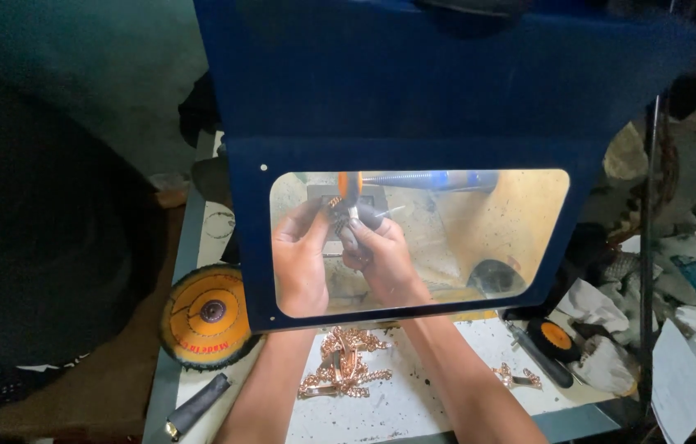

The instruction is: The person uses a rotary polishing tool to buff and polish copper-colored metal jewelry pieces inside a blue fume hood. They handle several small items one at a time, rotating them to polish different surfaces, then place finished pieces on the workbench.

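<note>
Both my hands reach under a dark blue hood (413,99) and show through its clear window (520,230). My left hand (300,259) and my right hand (381,255) pinch a small copper-coloured metal piece (341,215) between their blackened fingertips. They hold it up against an orange polishing wheel (350,186) on a horizontal spindle (422,179). The piece is mostly hidden by my fingers.
A heap of copper-coloured metal pieces (344,372) lies on the white bench between my forearms, another small one (517,376) to the right. An orange buffing disc (206,315) leans at the left, a dark stick (196,405) below it. Rags (603,316) and a small orange wheel (555,337) lie right.
</note>
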